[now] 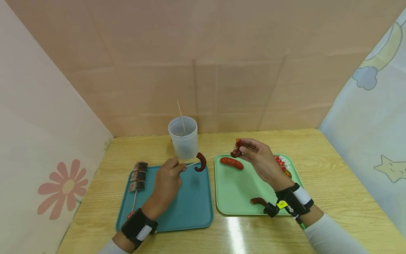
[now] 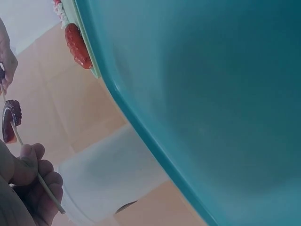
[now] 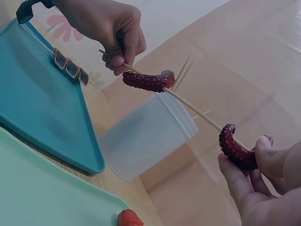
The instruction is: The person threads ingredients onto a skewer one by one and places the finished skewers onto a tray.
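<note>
My left hand [image 1: 166, 180] grips the near end of a thin wooden skewer [image 1: 219, 154] above the blue tray [image 1: 190, 211]. A dark red octopus tentacle [image 1: 201, 163] is threaded on the skewer, a little beyond the left fingers. My right hand [image 1: 261, 160], over the green tray [image 1: 234, 201], pinches a second curled tentacle [image 3: 235, 149] between thumb and fingers. The skewer's far end meets this piece in the right wrist view; whether the tip comes out behind is hidden. Another tentacle [image 1: 258, 201] lies on the green tray below my right wrist.
A red sausage [image 1: 232, 163] and red-and-white pieces [image 1: 281, 161] lie on the green tray. A finished-looking skewer with three dark-skinned chunks [image 1: 138, 175] rests along the blue tray's left side. Behind stands a translucent cup [image 1: 184, 141] containing skewers, near the back wall.
</note>
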`<state>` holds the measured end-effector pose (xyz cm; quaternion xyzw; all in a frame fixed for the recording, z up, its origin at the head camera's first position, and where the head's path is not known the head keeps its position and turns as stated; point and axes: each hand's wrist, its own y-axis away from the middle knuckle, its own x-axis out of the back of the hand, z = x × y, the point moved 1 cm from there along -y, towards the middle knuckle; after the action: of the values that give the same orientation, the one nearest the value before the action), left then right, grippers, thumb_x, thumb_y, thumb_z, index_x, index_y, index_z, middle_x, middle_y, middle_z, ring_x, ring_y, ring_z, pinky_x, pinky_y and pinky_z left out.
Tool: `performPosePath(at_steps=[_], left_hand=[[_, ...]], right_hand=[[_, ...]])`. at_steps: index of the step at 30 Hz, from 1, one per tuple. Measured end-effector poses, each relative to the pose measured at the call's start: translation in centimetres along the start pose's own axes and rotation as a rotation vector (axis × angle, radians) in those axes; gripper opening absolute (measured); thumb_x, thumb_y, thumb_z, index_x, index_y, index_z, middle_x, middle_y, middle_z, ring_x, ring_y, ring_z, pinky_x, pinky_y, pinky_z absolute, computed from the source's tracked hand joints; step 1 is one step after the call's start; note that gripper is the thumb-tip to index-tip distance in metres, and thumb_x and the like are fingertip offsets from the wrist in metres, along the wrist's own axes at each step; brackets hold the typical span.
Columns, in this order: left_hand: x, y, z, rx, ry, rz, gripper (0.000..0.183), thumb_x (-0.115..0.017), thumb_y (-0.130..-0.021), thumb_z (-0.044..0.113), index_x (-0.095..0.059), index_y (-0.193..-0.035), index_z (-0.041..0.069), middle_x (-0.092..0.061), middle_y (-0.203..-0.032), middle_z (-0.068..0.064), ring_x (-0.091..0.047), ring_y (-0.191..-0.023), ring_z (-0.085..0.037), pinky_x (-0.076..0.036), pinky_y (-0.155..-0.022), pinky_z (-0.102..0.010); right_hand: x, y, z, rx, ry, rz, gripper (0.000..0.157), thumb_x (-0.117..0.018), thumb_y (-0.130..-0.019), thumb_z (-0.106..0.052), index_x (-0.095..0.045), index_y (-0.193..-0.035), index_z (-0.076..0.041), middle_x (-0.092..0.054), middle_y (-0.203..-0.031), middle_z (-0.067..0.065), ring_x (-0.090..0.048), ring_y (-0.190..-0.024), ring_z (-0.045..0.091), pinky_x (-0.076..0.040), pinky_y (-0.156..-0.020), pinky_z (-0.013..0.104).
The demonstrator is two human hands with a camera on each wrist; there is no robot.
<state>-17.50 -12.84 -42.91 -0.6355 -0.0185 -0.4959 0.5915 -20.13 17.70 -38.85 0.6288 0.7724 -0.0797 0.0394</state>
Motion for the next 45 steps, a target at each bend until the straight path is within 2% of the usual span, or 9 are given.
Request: performPosePath(at_steps=[10,15,19,23,27,30,34,40,45], left_hand=[[0.1,-0.1,0.1,0.028,0.001,-0.013,0.009,-0.072,-0.079,-0.005,-0.078,-0.081,0.002,-0.047,-0.069,-0.004,-0.049,-0.063,-0.016,-0.044,-0.05,-0.027],[0.1,-0.2,0.2,-0.007,-0.006,0.028,0.009,-0.073,-0.078,-0.005,-0.077,-0.079,0.002,-0.044,-0.067,-0.004,-0.046,-0.06,-0.015,-0.044,-0.049,-0.027],[0.0,-0.3,0.6,-0.018,0.004,0.039,0.008,-0.074,-0.077,-0.006,-0.077,-0.078,0.002,-0.044,-0.067,-0.004,-0.049,-0.06,-0.016,-0.048,-0.05,-0.028],[0.2,-0.3,0.7,-0.006,0.01,0.034,0.01,-0.072,-0.077,-0.008,-0.077,-0.077,0.001,-0.046,-0.067,-0.005,-0.049,-0.061,-0.016,-0.047,-0.051,-0.028],[0.6,-0.6,0.5,-0.009,0.018,0.047,0.013,-0.069,-0.079,-0.012,-0.076,-0.076,-0.002,-0.047,-0.068,-0.007,-0.044,-0.062,-0.016,-0.043,-0.051,-0.028],[0.9,-0.8,0.4,-0.009,0.014,0.056,0.014,-0.068,-0.078,-0.014,-0.076,-0.076,-0.003,-0.048,-0.068,-0.008,-0.045,-0.062,-0.017,-0.044,-0.051,-0.029],[1.0,-0.8,0.5,-0.028,0.003,0.077,0.016,-0.069,-0.074,-0.016,-0.076,-0.074,-0.002,-0.049,-0.068,-0.007,-0.047,-0.061,-0.017,-0.046,-0.05,-0.029],[0.6,-1.3,1.0,-0.114,0.008,0.064,0.015,-0.07,-0.073,-0.016,-0.076,-0.077,-0.003,-0.049,-0.068,-0.008,-0.04,-0.059,-0.014,-0.04,-0.049,-0.027],[0.4,-1.7,1.4,-0.084,0.023,0.06,0.016,-0.068,-0.073,-0.017,-0.076,-0.077,-0.003,-0.051,-0.068,-0.008,-0.045,-0.06,-0.016,-0.046,-0.05,-0.028]], right_hand=[[-0.3,0.0,-0.2,-0.016,-0.031,-0.014,0.042,-0.058,-0.095,-0.007,-0.052,-0.133,0.008,-0.067,-0.11,0.008,-0.068,-0.096,0.019,-0.052,-0.089,0.03],[-0.7,0.1,-0.2,-0.04,-0.022,0.01,0.042,-0.062,-0.092,-0.008,-0.055,-0.13,0.006,-0.067,-0.109,0.007,-0.068,-0.095,0.018,-0.052,-0.09,0.029],[-1.2,0.1,0.1,-0.091,-0.071,0.048,0.039,-0.068,-0.088,-0.009,-0.06,-0.125,0.001,-0.065,-0.109,0.005,-0.068,-0.094,0.015,-0.052,-0.089,0.026],[-1.4,0.1,0.8,-0.112,-0.158,0.057,0.029,-0.067,-0.088,-0.006,-0.066,-0.117,-0.004,-0.067,-0.105,0.005,-0.069,-0.09,0.015,-0.053,-0.087,0.026],[-1.8,0.2,1.4,-0.116,-0.216,0.019,0.022,-0.063,-0.09,-0.004,-0.068,-0.112,-0.005,-0.069,-0.101,0.006,-0.07,-0.089,0.018,-0.051,-0.092,0.033],[-2.3,0.2,1.5,-0.126,-0.248,0.015,0.022,-0.064,-0.09,-0.005,-0.067,-0.112,-0.005,-0.07,-0.098,0.007,-0.07,-0.089,0.019,-0.048,-0.096,0.042],[-2.6,0.3,1.5,-0.142,-0.268,0.037,0.021,-0.065,-0.089,-0.004,-0.067,-0.11,-0.005,-0.07,-0.101,0.007,-0.07,-0.09,0.019,-0.047,-0.096,0.044],[-3.3,0.4,1.3,-0.159,-0.263,0.008,0.022,-0.064,-0.09,-0.004,-0.067,-0.112,-0.005,-0.062,-0.115,0.012,-0.069,-0.094,0.02,-0.049,-0.095,0.042],[-3.6,0.3,0.7,-0.146,-0.249,0.036,0.019,-0.067,-0.088,-0.007,-0.069,-0.107,-0.006,-0.059,-0.118,0.015,-0.068,-0.094,0.02,-0.047,-0.096,0.047]])
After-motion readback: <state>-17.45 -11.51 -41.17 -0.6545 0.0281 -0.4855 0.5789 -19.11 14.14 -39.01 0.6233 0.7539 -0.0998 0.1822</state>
